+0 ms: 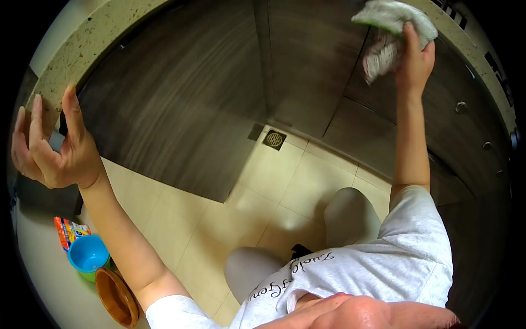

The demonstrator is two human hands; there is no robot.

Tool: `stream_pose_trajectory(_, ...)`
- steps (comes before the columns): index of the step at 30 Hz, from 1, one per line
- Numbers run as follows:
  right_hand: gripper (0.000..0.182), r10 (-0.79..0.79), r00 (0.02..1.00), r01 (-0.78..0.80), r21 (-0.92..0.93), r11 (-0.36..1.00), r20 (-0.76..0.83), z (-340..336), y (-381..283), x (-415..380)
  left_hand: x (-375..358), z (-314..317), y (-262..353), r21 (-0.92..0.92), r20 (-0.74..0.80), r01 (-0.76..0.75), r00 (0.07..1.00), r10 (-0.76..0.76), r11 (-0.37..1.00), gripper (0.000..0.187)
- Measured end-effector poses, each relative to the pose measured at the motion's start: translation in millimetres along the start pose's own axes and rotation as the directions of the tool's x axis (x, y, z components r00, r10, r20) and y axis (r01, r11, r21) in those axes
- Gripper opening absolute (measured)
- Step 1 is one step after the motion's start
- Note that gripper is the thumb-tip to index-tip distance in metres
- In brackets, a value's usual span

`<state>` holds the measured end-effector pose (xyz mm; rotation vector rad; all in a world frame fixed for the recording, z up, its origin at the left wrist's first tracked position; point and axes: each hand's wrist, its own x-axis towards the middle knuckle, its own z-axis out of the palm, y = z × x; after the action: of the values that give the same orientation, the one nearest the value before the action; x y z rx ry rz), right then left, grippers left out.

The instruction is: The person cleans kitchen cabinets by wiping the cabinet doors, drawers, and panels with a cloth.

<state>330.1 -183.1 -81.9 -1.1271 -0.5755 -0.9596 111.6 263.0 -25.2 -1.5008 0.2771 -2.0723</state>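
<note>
On the left side of the view, my left hand [57, 145] is raised beside the speckled counter edge [90, 35], its fingers apart and nothing between them. At the upper right, my right hand [416, 63] grips a white cloth [397, 16] with a green edge, the thumb pressed over it. Part of the cloth hangs down in front of the dark cabinet fronts [307, 60]. Both arms are stretched out from my body.
A blue bowl [89, 253], a brown oval bowl [115, 296] and an orange packet [70, 231] are at the lower left. Round knobs [461, 107] stick out from the right cabinets. A floor drain [274, 140] lies in the tiles near the cabinet corner.
</note>
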Motion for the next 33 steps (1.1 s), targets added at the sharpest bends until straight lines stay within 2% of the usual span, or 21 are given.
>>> stream_pose_trajectory(1, 0.031, -0.193, 0.978, 0.208, -0.248, 0.946, 0.082, 0, -2, -6, 1, -2, 0, 0.000, -0.008, 0.003, 1.000, -0.003, 1.000, 0.037)
stream_pose_trajectory(3, 0.037, -0.491, 0.843, 0.536, -0.410, 0.738, 0.218, 10, 12, -17, 4, -5, 1, 0.021, -0.007, -0.012, 1.000, 0.012, 1.000, 0.037)
stream_pose_trajectory(4, 0.051, -0.410, 0.764, 0.638, -0.677, 0.367, 0.497, -10, 27, -15, 4, -8, 1, 0.026, -0.011, -0.018, 1.000, 0.019, 0.999, 0.036)
stream_pose_trajectory(5, 0.058, -0.319, 0.789, 0.611, -0.724, 0.320, 0.525, -7, 41, -28, 5, -10, 2, 0.031, -0.015, -0.024, 1.000, 0.025, 0.999, 0.036)
stream_pose_trajectory(6, 0.055, -0.257, 0.810, 0.580, -0.784, 0.220, 0.527, -8, 53, -45, 2, -11, 1, 0.045, -0.005, 0.001, 1.000, -0.001, 0.999, 0.036)
stream_pose_trajectory(7, 0.051, -0.180, 0.822, 0.568, -0.798, 0.201, 0.540, -7, 55, -62, 2, -7, 4, 0.025, -0.008, 0.017, 1.000, -0.017, 1.000, 0.036)
stream_pose_trajectory(9, 0.040, -0.142, 0.773, 0.633, -0.741, 0.224, 0.618, -13, 86, -84, 2, -1, 8, -0.015, -0.015, 0.049, 0.999, -0.049, 0.999, 0.036)
stream_pose_trajectory(10, 0.034, -0.031, 0.753, 0.646, -0.728, 0.230, 0.658, -19, 93, -100, 4, -1, 7, 0.024, 0.021, 0.005, 1.000, -0.005, 1.000, 0.036)
stream_pose_trajectory(12, 0.034, 0.111, 0.665, 0.695, -0.667, 0.268, 0.738, -40, 97, -134, 10, -8, 12, 0.021, 0.024, 0.003, 1.000, -0.004, 1.000, 0.036)
stream_pose_trajectory(13, 0.036, 0.195, 0.643, 0.671, -0.667, 0.324, 0.741, -50, 100, -150, 12, -10, 13, 0.019, 0.030, 0.007, 1.000, -0.007, 1.000, 0.036)
stream_pose_trajectory(14, 0.043, 0.306, 0.608, 0.605, -0.677, 0.420, 0.733, -58, 98, -163, 15, -11, 15, 0.011, 0.046, 0.000, 0.999, -0.001, 1.000, 0.036)
stream_pose_trajectory(15, 0.048, 0.517, 0.564, 0.400, -0.761, 0.511, 0.644, -63, 92, -174, 13, -11, 17, -0.008, 0.055, 0.038, 0.998, -0.038, 0.999, 0.036)
stream_pose_trajectory(16, 0.047, 0.533, 0.592, 0.237, -0.762, 0.602, 0.605, -76, 102, -192, 14, -12, 18, -0.002, 0.045, 0.036, 0.998, -0.036, 0.999, 0.036)
stream_pose_trajectory(17, 0.047, 0.551, 0.577, 0.078, -0.712, 0.698, 0.603, -92, 127, -209, 16, -13, 19, 0.001, 0.053, 0.027, 0.998, -0.027, 1.000, 0.035)
stream_pose_trajectory(18, 0.045, 0.797, 0.424, -0.369, -0.721, 0.587, 0.431, -88, 108, -211, 17, -13, 20, 0.004, 0.062, 0.019, 0.998, -0.019, 1.000, 0.035)
stream_pose_trajectory(19, 0.039, 0.856, 0.342, -0.586, -0.624, 0.517, 0.388, -89, 112, -221, 18, -14, 22, 0.006, 0.054, 0.017, 0.998, -0.017, 1.000, 0.035)
stream_pose_trajectory(21, 0.036, 0.932, 0.196, -0.850, -0.421, 0.317, 0.306, -92, 110, -229, 20, -15, 27, -0.011, 0.084, 0.056, 0.995, -0.055, 0.998, 0.033)
stream_pose_trajectory(24, 0.036, 0.915, 0.202, -0.876, -0.353, 0.329, 0.350, -87, 94, -222, 21, -16, 31, -0.004, 0.104, 0.106, 0.989, -0.105, 0.994, 0.033)
stream_pose_trajectory(27, 0.039, 0.910, 0.231, -0.835, -0.410, 0.367, 0.344, -83, 76, -213, 22, -18, 31, -0.020, 0.119, 0.114, 0.987, -0.111, 0.993, 0.033)
stream_pose_trajectory(30, 0.042, 0.903, 0.252, -0.852, -0.362, 0.378, 0.348, -78, 64, -208, 22, -19, 28, -0.060, 0.103, 0.084, 0.992, -0.078, 0.995, 0.035)
stream_pose_trajectory(33, 0.043, 0.907, 0.205, -0.873, -0.351, 0.340, 0.368, -68, 56, -204, 28, -23, 37, -0.054, 0.135, 0.137, 0.982, -0.129, 0.989, 0.035)
